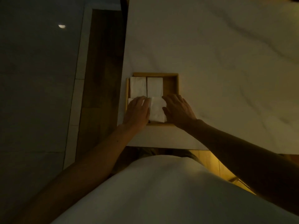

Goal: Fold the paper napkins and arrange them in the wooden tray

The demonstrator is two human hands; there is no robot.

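A square wooden tray (175, 83) sits near the left front corner of the white table. Two folded white napkins lie side by side in its far half: the far-left napkin (138, 86) and the far-right napkin (155, 86). A third folded napkin (157, 109) lies in the near half, slightly askew. My left hand (137, 111) rests flat at that napkin's left edge and covers a fourth napkin (130, 100), of which only a corner shows. My right hand (177, 109) lies with spread fingers against the near napkin's right edge.
The white marbled tabletop (218, 62) stretches far and right of the tray. Its left edge (124, 62) runs just beside the tray, with dark wooden floor (102, 70) and tiles below. The front edge (161, 147) lies close to my white-clad body.
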